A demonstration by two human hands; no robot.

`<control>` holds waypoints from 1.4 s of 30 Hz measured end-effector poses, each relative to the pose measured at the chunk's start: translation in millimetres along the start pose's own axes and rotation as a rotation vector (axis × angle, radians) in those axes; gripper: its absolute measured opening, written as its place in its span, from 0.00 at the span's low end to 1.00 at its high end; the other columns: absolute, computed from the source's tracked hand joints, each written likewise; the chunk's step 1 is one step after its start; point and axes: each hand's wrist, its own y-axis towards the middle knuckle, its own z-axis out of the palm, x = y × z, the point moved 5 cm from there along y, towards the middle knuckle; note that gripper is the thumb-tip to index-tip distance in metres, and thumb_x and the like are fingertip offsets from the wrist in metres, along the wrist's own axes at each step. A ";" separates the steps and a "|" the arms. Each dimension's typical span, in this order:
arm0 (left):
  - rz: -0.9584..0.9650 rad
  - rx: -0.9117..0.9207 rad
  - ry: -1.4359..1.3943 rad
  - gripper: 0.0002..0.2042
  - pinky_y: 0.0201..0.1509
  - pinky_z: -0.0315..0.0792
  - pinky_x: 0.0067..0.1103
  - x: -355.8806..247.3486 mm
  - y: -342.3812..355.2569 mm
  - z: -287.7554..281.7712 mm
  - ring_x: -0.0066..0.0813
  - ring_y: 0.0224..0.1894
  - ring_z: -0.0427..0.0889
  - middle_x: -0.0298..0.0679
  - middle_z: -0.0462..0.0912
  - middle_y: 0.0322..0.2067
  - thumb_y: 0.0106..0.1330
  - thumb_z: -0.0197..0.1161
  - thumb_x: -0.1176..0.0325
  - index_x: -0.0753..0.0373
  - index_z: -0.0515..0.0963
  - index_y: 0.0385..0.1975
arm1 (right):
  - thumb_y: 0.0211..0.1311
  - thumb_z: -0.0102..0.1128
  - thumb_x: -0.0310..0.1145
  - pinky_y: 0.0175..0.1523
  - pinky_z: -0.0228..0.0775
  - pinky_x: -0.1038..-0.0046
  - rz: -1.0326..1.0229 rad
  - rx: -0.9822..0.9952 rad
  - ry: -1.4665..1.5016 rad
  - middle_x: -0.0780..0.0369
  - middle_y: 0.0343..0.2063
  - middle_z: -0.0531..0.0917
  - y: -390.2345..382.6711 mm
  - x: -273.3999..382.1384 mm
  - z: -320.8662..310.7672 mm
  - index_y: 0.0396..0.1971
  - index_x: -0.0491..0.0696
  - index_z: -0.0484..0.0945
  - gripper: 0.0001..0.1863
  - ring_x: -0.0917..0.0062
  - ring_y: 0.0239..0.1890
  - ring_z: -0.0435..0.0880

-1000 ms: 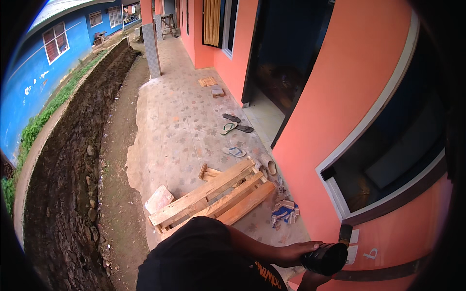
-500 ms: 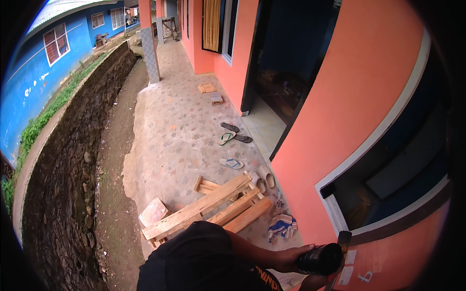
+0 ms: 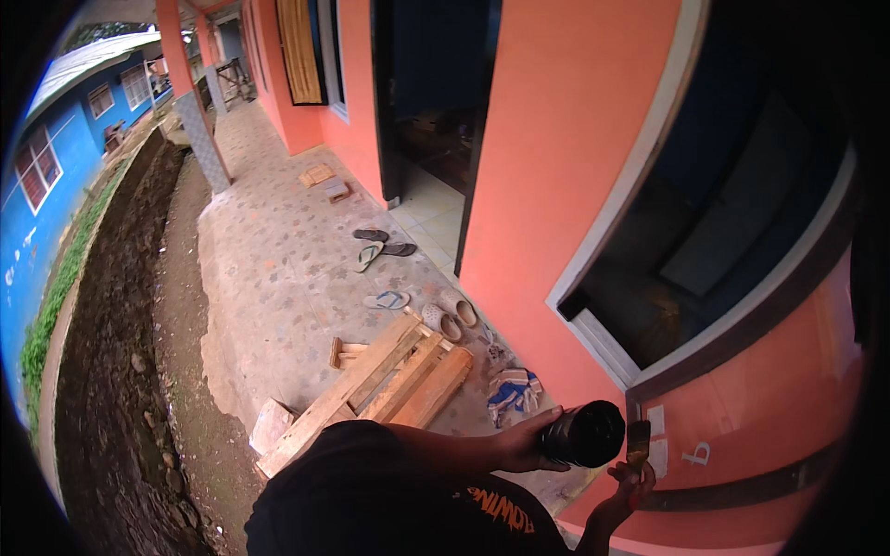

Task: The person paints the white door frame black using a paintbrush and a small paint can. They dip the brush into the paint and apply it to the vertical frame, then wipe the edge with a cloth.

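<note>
My left hand grips a black cylindrical container with a dark, open-looking top, held out near the window's lower corner. My right hand, lower and just to its right, holds a paintbrush upright by the handle, its dark bristles beside the container's rim and in front of the coral wall. Small white patches are on that wall behind the brush. Below me, my dark T-shirt with orange print hides part of the floor.
A wooden slatted piece lies on the patterned porch floor, near sandals, clogs and a striped cloth. An open doorway and window are at right. A drainage ditch and tiled pillar are at left.
The view has turned, so the scene sits further left. The container is higher in view, and my right hand with the brush has come out from behind it to its right.
</note>
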 end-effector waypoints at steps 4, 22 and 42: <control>-0.036 0.091 -0.022 0.30 0.58 0.79 0.47 4.5 8.3 -2.1 0.41 0.65 0.74 0.39 0.73 0.62 0.72 0.53 0.38 0.46 0.65 0.69 | 0.78 0.48 0.41 0.53 0.70 0.66 -0.027 0.072 -0.017 0.56 0.34 0.83 -15.5 1.6 -42.8 0.57 0.41 0.66 0.20 0.72 0.41 0.81; -0.165 -0.019 0.296 0.30 0.50 0.77 0.33 40.4 132.4 35.4 0.43 0.61 0.77 0.53 0.74 0.63 0.69 0.50 0.45 0.59 0.71 0.63 | 0.62 0.66 0.24 0.49 0.76 0.68 -0.033 -0.011 -0.560 0.59 0.38 0.85 -6.7 41.8 -139.5 0.46 0.45 0.84 0.12 0.68 0.43 0.83; -0.496 0.154 0.048 0.40 0.76 0.57 0.45 -61.9 218.3 -9.4 0.42 0.72 0.66 0.44 0.66 0.70 0.71 0.51 0.35 0.60 0.61 0.72 | 0.73 0.60 0.40 0.61 0.68 0.65 -0.202 -0.288 0.172 0.58 0.47 0.82 121.8 109.6 -47.7 0.58 0.41 0.73 0.22 0.73 0.51 0.80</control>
